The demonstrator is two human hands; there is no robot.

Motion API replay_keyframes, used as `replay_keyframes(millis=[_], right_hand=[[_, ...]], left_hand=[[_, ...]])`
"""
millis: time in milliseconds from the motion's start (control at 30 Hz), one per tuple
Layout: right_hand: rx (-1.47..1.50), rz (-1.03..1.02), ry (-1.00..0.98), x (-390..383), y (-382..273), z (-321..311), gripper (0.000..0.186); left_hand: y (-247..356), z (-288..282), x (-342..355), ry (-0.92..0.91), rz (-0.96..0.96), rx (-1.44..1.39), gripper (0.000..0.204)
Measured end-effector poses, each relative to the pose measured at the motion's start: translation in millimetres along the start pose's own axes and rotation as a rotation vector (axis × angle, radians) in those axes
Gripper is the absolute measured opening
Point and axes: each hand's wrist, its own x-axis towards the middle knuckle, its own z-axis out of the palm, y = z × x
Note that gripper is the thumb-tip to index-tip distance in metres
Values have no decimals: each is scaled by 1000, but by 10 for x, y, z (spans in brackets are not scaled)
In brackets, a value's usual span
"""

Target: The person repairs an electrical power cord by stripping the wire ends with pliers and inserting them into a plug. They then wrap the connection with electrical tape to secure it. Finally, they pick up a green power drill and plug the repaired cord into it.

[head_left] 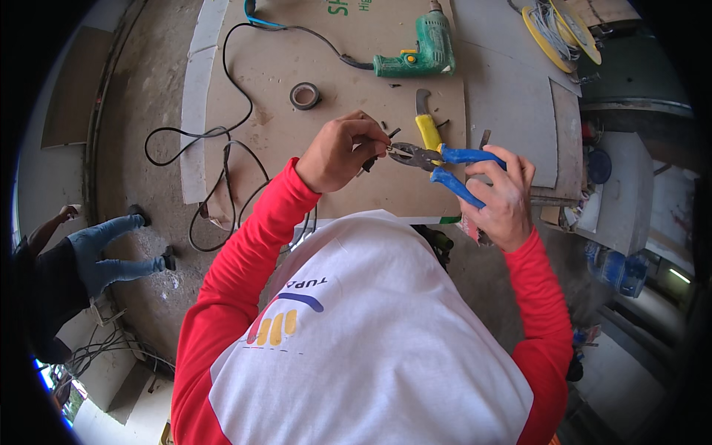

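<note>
My right hand [504, 193] is wrapped round the blue handles of a pair of pliers [461, 156], which are spread partway. Their jaws point left and meet a small metal bit at the fingertips of my left hand [343, 152]. That hand is closed in a pinch on a small dark piece [369, 164]; its exact kind is mostly hidden by the fingers. Just beyond the pliers lies a hooked knife [428, 132] with a yellow handle and a curved dark blade. A roll of tape [305, 96] rests on the cardboard farther left.
A green drill [419, 52] lies at the far side of the cardboard-covered table [348, 44]. Its black cord [245, 89] loops over the left edge. A yellow spool of grey wire [560, 33] sits far right. Another person [81, 259] is on the floor area at left.
</note>
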Motion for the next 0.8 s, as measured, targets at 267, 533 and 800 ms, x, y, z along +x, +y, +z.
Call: replay_keyframes(millis=[267, 533, 800], right_hand=[[-26, -25, 2, 15, 23, -13, 21], [155, 133, 32, -28, -46, 159, 19], [52, 773, 250, -436, 492, 1512, 29]], left_hand=[[72, 12, -4, 7, -5, 61, 10], [-108, 178, -27, 170, 95, 142, 8], [-110, 171, 119, 192, -63, -164, 8]])
